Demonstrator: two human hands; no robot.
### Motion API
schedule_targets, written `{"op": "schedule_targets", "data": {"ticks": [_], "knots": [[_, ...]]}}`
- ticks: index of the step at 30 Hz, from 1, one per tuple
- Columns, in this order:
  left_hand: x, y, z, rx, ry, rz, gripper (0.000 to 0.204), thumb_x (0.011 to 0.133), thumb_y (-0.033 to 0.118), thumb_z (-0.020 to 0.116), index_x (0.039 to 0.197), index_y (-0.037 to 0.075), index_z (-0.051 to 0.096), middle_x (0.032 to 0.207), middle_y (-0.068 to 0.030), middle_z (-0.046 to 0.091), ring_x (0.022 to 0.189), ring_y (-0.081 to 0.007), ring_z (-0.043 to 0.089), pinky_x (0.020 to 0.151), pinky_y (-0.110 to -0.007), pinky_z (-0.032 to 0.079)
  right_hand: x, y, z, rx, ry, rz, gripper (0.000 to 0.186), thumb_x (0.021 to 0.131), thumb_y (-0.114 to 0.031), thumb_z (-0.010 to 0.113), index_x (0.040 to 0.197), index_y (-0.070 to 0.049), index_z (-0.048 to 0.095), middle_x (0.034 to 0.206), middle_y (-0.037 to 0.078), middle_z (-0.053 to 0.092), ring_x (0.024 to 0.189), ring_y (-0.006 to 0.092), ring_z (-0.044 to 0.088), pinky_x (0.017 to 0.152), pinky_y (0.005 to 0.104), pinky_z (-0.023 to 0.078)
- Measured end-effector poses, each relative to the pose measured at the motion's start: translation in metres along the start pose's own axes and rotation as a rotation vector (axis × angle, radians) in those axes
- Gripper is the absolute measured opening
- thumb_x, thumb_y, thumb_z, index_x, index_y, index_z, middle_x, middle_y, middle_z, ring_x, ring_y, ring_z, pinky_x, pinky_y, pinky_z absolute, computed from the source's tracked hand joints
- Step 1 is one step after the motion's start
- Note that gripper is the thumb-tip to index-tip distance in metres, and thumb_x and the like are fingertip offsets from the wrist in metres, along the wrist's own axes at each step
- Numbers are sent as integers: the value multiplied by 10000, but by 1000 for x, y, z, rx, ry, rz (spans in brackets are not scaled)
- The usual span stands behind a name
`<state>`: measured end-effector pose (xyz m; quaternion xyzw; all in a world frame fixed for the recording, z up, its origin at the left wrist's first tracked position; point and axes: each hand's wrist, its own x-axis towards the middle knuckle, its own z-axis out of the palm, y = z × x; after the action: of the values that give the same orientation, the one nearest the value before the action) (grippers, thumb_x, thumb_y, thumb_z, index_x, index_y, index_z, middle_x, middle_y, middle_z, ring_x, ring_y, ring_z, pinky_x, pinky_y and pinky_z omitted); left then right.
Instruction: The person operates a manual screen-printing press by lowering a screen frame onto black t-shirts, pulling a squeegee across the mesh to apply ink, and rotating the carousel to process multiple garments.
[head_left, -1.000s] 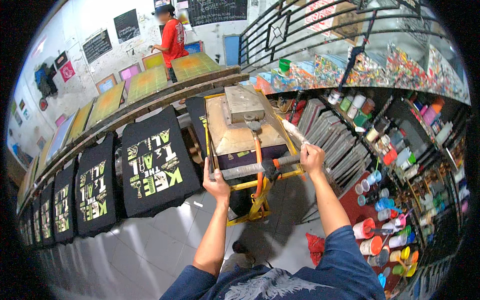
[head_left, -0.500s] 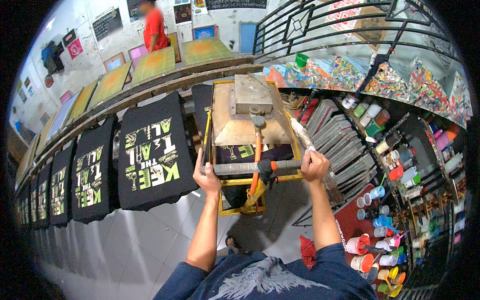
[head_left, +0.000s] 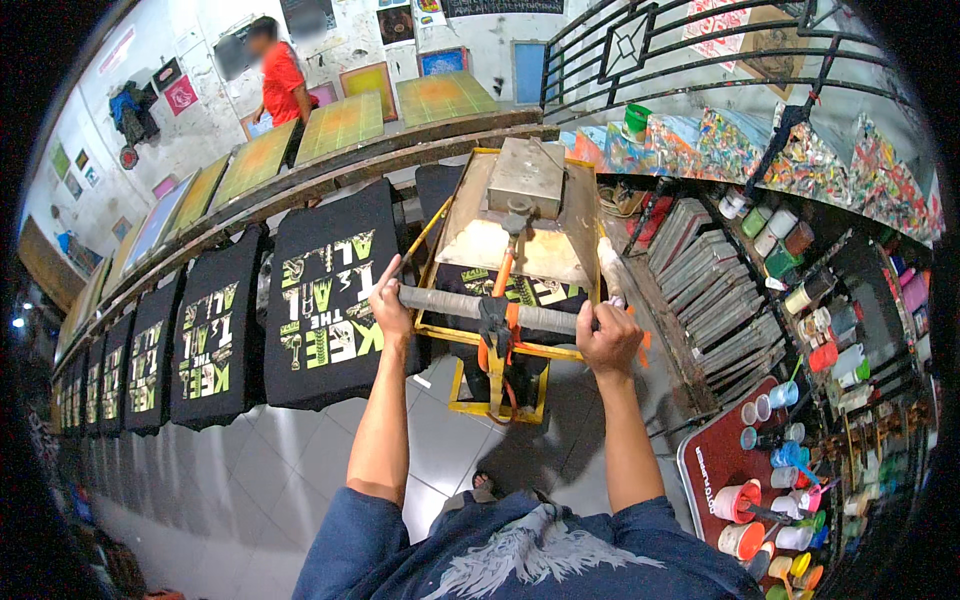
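My left hand [head_left: 391, 303] and my right hand [head_left: 612, 335] are closed around opposite ends of a grey-wrapped handle bar [head_left: 447, 301]. Dark straps and an orange cable gather around the bar's middle. Beyond it is a yellow-framed heating unit [head_left: 470, 222] with a broad metal hood and a box [head_left: 527, 178] on top. A printed black T-shirt [head_left: 545, 290] shows partly from under the hood; the rest is covered. Left of my left hand, another black T-shirt [head_left: 330, 300] with a green and white print lies flat on the bench.
More printed black shirts [head_left: 207, 340] line the bench leftward. Behind them lean yellow-green boards [head_left: 340, 128], with a person in red [head_left: 283, 85] near the wall. To the right are stacked frames [head_left: 700, 280], paint pots [head_left: 740, 500] and a black railing [head_left: 700, 50].
The handle bar has tilted, its left end now farther forward than its right, and both hands moved with it. More print shows below the hood. The person in red has moved left.
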<state>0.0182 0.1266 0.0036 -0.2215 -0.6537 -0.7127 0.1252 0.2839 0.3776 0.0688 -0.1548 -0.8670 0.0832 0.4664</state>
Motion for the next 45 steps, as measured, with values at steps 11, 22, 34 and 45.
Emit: {"op": "schedule_targets", "data": {"ticks": [11, 22, 34, 45], "knots": [[4, 9, 5, 99, -5, 27, 627, 1009, 410, 363, 1384, -6, 646, 744, 40, 457, 687, -98, 355, 627, -300, 293, 4, -7, 3, 64, 25, 50, 273, 888, -134, 689, 671, -63, 541, 669, 156, 621, 637, 370, 630, 617, 479, 490], [-3, 3, 1, 94, -53, -56, 791, 999, 594, 331, 1398, -24, 623, 1197, -106, 610, 1086, -210, 495, 964, -353, 325, 2, -5, -2, 33, -17, -6, 286, 900, -127, 677, 662, -56, 535, 661, 142, 580, 632, 358, 598, 612, 469, 462], [-3, 1, -3, -23, -46, -88, 702, 993, 500, 421, 1407, -36, 603, 1435, -194, 613, 1371, -282, 537, 1160, -396, 363, 2, 3, 2, 66, -63, -72, 234, 905, -89, 663, 705, -22, 563, 726, 200, 604, 678, 397, 606, 641, 475, 489], [-14, 4, -11, -31, -38, -76, 658, 998, 496, 489, 1421, 1, 585, 1439, -172, 617, 1382, -283, 533, 1182, -410, 358, -9, 17, 7, 1, -415, 105, 231, 989, -151, 636, 895, 45, 715, 837, 246, 696, 774, 440, 661, 740, 503, 530]]}}
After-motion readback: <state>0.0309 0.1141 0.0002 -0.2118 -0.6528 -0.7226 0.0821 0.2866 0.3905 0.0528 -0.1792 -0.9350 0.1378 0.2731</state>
